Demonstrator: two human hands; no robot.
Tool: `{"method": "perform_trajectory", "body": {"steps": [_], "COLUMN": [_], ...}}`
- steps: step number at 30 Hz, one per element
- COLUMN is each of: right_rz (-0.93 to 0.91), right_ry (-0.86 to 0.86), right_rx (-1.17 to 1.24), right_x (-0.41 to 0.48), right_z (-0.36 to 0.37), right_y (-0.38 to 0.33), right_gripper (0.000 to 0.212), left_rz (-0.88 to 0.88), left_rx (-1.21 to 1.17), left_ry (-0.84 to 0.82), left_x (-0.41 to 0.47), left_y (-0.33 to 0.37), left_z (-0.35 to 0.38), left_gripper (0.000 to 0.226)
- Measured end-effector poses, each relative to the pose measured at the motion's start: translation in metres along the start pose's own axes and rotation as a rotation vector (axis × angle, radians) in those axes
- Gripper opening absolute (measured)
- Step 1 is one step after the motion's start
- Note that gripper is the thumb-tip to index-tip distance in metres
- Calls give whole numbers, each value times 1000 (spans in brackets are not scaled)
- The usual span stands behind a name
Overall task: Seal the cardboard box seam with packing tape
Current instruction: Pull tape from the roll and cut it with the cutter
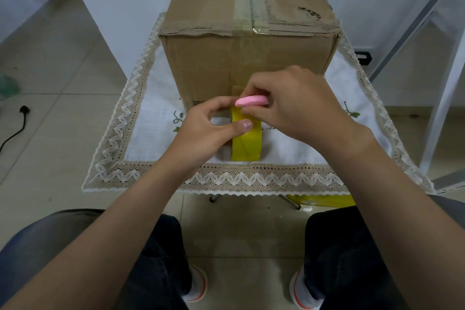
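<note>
Fingers (221, 103) of my left hand (201, 131) pinch yellow packing tape roll (247, 143), on edge on counter (141, 133), just before cardboard box (226, 58). Right hand (297, 100) grips pink cutter-like tool (251, 100) at roll's top. Roll likely light, stiff, film clingy; hold by sides.

- I wear the only camera on my head; it faces forward and steeply down.
- It sits close above my left hand (201, 131) and right hand (299, 103), which meet mid-frame before the cardboard box (246, 58).
- Its wide lens reaches my shoes (198, 284) at the bottom edge.
</note>
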State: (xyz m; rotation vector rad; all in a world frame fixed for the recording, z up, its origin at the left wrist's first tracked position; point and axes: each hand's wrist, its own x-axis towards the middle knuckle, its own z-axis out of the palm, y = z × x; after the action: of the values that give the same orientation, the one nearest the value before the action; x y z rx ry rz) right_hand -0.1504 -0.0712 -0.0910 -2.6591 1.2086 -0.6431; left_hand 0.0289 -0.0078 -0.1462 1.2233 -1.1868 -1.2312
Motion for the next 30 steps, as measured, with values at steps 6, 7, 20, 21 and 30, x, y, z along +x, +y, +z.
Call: {"method": "perform_trajectory", "body": {"steps": [6,7,20,21,30], "right_rz": [42,49,90,90,129], "right_ry": [-15,-19,-80,-83,-93], "right_rx": [-65,-69,-97,-97,-48], "right_x": [3,4,15,15,13], "right_z": [-2,-2,-5,-6,-8], "right_y": [-8,-9,-18,-18,-12], "right_gripper": [18,17,17,17,15], "left_rz": [-10,-12,-17,-15,-24], "left_rx": [6,6,12,18,24], "left_ry": [4,4,-3,-1,10], "left_x": [2,2,3,3,3], "left_y": [-1,-1,0,0,1], "left_z": [-1,-1,-1,-1,0], "left_gripper": [49,47,39,39,40]}}
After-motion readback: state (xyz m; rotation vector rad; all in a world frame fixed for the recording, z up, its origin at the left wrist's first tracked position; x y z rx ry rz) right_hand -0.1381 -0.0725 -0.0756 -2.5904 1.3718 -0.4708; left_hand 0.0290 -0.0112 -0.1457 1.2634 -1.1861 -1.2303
